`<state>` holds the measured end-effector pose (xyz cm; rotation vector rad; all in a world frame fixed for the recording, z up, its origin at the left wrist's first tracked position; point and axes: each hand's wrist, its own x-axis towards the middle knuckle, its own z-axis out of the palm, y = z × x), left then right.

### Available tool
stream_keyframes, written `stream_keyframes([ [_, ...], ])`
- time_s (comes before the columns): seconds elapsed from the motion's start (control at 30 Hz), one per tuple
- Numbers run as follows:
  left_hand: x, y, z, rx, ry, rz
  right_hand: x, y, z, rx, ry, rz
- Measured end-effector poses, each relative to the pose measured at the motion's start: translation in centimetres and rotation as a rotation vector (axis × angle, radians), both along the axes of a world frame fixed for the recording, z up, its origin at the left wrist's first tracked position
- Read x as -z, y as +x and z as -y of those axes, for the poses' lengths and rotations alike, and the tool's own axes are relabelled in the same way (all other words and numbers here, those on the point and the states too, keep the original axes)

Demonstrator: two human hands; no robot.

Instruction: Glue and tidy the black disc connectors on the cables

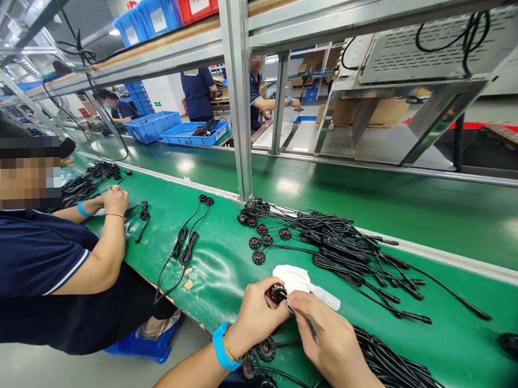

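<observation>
My left hand (255, 312), with a blue wristband, pinches a small round black part (278, 293) between thumb and fingers. Against that part, my right hand (329, 333) is closed around a thin metal tool (316, 323); its exact kind is hidden by the fingers. A crumpled white cloth (291, 278) and a white tube-shaped item (328, 298) lie just beyond my hands. Farther back rests a pile of coiled black cables (341, 245) with round black ends (258, 257). More black cables (390, 362) lie near my right forearm.
A co-worker (44, 264) sits to the left, hands over the same green bench (220, 240). Two coiled cables (186, 247) lie between us. A metal post (238, 104) rises at the bench's back edge. Blue bins (193, 134) stand beyond it.
</observation>
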<state>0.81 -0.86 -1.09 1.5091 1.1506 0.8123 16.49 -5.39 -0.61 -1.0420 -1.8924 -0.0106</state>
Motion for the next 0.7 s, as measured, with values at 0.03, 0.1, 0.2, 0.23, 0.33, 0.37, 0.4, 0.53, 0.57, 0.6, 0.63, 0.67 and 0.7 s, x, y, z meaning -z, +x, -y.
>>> stream_keyframes([
  [0.03,0.0,-0.1,-0.1,0.002,-0.013,0.001,0.0,0.0,0.0,-0.003,-0.015,-0.014],
  [0.1,0.0,-0.1,-0.4,-0.002,-0.053,0.002,0.0,0.1,0.2,0.020,-0.044,-0.089],
  [0.2,0.0,-0.1,-0.7,-0.024,-0.109,0.006,0.2,0.6,0.6,0.108,-0.093,-0.286],
  [0.23,-0.1,-0.1,-0.7,-0.027,-0.115,0.009,0.2,0.8,0.8,0.133,-0.108,-0.341],
  [0.33,-0.2,0.1,-0.7,-0.024,-0.084,0.006,0.3,1.0,0.8,0.120,-0.131,-0.379],
  [0.37,-0.2,0.1,-0.6,-0.021,-0.061,-0.001,0.3,0.9,0.6,0.087,-0.135,-0.355],
  [0.4,-0.2,0.1,-0.5,-0.019,-0.036,-0.012,0.3,0.9,0.5,0.050,-0.141,-0.327],
  [0.53,-0.2,0.1,-0.1,-0.003,0.033,-0.068,0.2,0.7,0.0,-0.041,-0.177,-0.277],
  [0.57,-0.2,0.1,0.0,0.005,0.045,-0.080,0.1,0.8,-0.1,-0.048,-0.182,-0.275],
  [0.6,-0.2,0.1,0.0,0.011,0.057,-0.091,0.0,0.9,-0.1,-0.059,-0.185,-0.269],
  [0.63,-0.2,0.2,0.0,0.017,0.068,-0.100,-0.1,1.0,-0.1,-0.073,-0.188,-0.259],
  [0.67,-0.2,0.2,0.0,0.024,0.076,-0.106,-0.2,1.2,0.0,-0.087,-0.192,-0.248],
  [0.7,-0.2,0.3,-0.1,0.028,0.082,-0.108,-0.4,1.3,0.0,-0.098,-0.193,-0.236],
])
